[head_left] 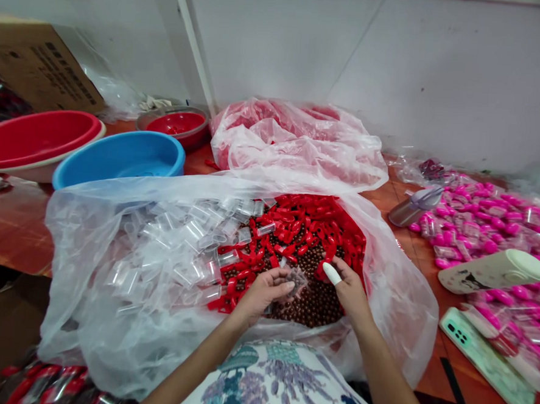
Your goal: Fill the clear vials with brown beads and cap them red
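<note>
My left hand (269, 292) is closed, pinching a small clear plastic container (296, 283) that looks blurred, its contents hard to make out. To its right, my right hand (345, 286), with a white cover on the thumb, pinches a red plastic piece (329, 252). Both hands are over a heap of small round brown balls (311, 311). Behind and around the balls lie many red plastic pieces (296, 214). Clear plastic tubes (190, 234) are piled on the left. All of these rest in a large translucent plastic bag (84, 245) spread open before me.
A blue basin (122, 153), a red basin (36, 139) and a smaller red bowl (176, 126) stand at the left. Another filled bag (296, 146) lies behind. At the right are pink-capped pieces (493, 209), a lidded cup (413, 206), a white bottle (489, 271) and a phone (489, 362).
</note>
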The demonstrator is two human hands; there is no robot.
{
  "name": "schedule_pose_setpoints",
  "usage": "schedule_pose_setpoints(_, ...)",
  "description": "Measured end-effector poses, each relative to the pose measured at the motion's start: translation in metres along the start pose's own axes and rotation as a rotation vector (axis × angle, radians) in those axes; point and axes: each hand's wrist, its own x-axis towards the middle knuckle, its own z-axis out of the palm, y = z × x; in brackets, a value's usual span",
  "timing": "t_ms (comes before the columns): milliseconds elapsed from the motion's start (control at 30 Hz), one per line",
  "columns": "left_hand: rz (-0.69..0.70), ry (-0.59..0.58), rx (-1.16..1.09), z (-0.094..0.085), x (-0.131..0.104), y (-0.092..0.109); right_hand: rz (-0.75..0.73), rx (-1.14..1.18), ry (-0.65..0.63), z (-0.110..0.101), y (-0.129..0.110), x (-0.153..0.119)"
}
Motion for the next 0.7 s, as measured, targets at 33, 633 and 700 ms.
schedule_pose_setpoints(33, 0.007, -0.005, 0.024, 0.001, 0.001, -0.001, 0.069, 0.102, -0.029, 0.003, -0.001, -0.002)
schedule_pose_setpoints(633, 0.106, 0.082, 0.059, 0.005, 0.007, -0.017, -0.377, -0.439, -0.198, 0.031, 0.005, -0.035)
schedule_pose_setpoints(700, 0.11, 0.076, -0.004, 0.009, 0.005, -0.015, -0.436, -0.509, -0.153, 0.034, 0.011, -0.036)
